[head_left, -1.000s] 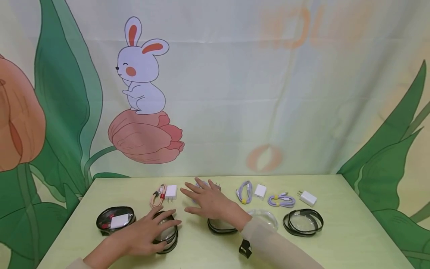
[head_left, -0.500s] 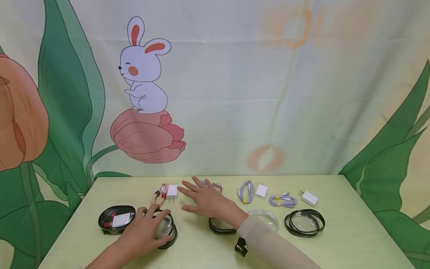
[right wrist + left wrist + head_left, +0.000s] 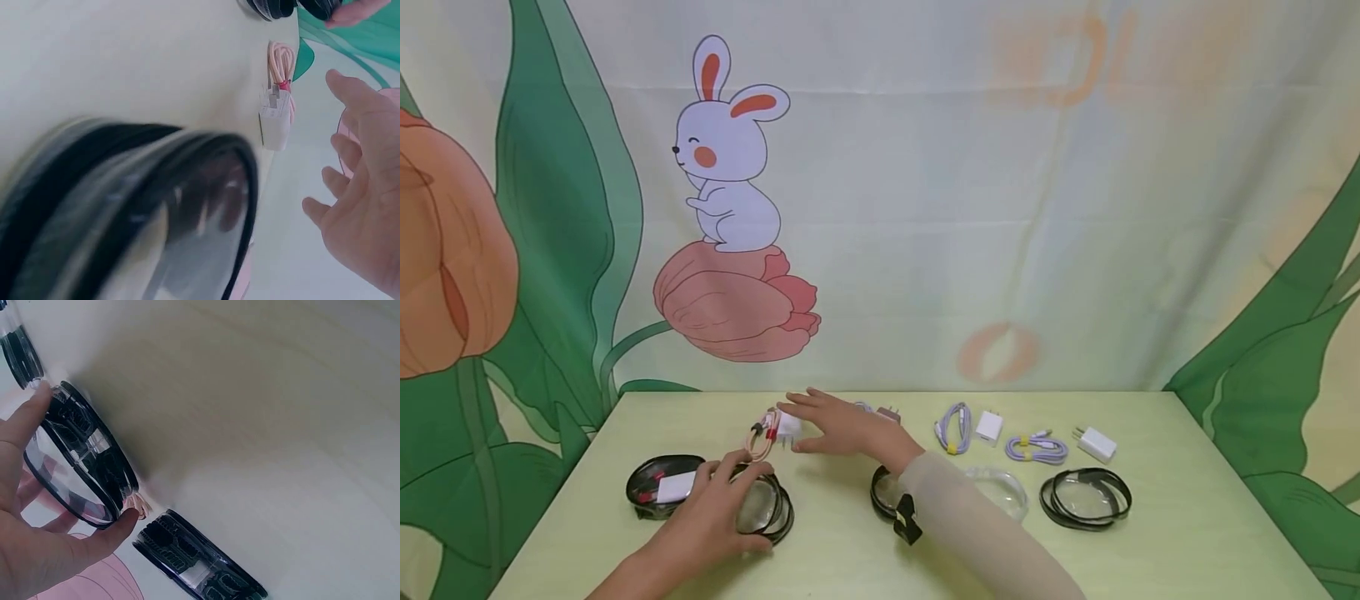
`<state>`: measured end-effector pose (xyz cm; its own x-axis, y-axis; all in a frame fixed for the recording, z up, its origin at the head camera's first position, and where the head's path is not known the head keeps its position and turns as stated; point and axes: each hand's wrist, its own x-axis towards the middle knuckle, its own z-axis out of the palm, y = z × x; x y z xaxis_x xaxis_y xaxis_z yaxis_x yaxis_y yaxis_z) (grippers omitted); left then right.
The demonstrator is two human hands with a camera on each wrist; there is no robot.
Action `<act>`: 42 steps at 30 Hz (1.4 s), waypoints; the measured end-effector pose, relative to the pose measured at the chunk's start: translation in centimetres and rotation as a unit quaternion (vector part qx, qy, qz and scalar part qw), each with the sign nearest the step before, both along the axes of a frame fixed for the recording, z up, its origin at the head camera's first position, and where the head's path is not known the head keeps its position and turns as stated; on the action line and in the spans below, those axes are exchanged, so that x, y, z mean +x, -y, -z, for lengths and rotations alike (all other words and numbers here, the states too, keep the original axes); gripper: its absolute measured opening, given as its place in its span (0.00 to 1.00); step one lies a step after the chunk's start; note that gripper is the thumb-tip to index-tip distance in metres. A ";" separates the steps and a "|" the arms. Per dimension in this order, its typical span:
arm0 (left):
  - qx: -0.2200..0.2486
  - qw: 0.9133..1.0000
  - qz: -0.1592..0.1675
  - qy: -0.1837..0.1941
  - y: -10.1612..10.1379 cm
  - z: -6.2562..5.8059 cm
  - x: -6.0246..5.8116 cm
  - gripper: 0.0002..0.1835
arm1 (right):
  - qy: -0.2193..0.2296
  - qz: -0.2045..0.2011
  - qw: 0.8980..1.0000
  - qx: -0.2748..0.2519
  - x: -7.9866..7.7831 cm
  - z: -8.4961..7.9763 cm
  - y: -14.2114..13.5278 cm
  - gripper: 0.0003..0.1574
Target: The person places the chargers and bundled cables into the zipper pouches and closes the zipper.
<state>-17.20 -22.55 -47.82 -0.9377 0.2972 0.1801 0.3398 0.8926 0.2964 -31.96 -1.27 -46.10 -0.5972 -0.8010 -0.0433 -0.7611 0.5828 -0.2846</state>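
In the head view my left hand (image 3: 703,521) holds a round clear case with black trim (image 3: 784,508), thumb at the near edge and fingers over the far side. The left wrist view shows thumb and fingers spanning this case (image 3: 100,447); its inside looks empty. My right hand (image 3: 842,423) reaches over the back of the table, fingers spread and holding nothing. It hovers by a white plug charger (image 3: 789,427) and a coiled peach cable with a red tie (image 3: 762,437). The right wrist view shows the charger (image 3: 275,125) below the right hand (image 3: 362,187), apart from it.
Left stands a black-trimmed case (image 3: 642,471) with a white charger and red-ended item inside. More clear cases stand right, one black-trimmed (image 3: 1051,508), one white-trimmed (image 3: 1018,492). Behind lie purple cables (image 3: 1036,450), white chargers (image 3: 1097,445) and a brownish charger (image 3: 889,414).
My left hand has closed around the case, which has shifted slightly. The right hand has moved left, from above the brownish charger toward the white charger and peach cable.
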 end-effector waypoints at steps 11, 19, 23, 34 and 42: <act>-0.013 1.000 -0.012 0.015 -0.3 -0.1 -0.3 0.48 | 0.021 -0.014 0.999 0.024 -2.6 -0.2 3.5 0.39; -0.014 1.000 0.001 -0.006 -0.5 0.2 -0.3 0.47 | 0.063 -0.002 0.998 -0.006 -3.8 1.0 5.3 0.35; -0.013 1.000 0.006 -0.011 -0.4 0.3 -0.3 0.47 | 0.052 -0.017 0.998 0.008 -4.2 1.3 6.5 0.35; -0.016 0.999 0.017 -0.021 -0.2 0.4 -0.1 0.46 | 0.054 -0.011 0.997 0.046 -3.9 0.9 7.9 0.30; -0.024 1.000 0.008 0.000 -0.3 0.3 -0.1 0.47 | 0.060 0.000 0.997 0.056 -4.5 1.1 6.8 0.32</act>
<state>-17.29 -22.26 -48.16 -0.9327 0.3206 0.1651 0.3543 0.9000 0.2540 -36.50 -8.04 -47.19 -0.5823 -0.7871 -0.2034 -0.7259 0.6160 -0.3058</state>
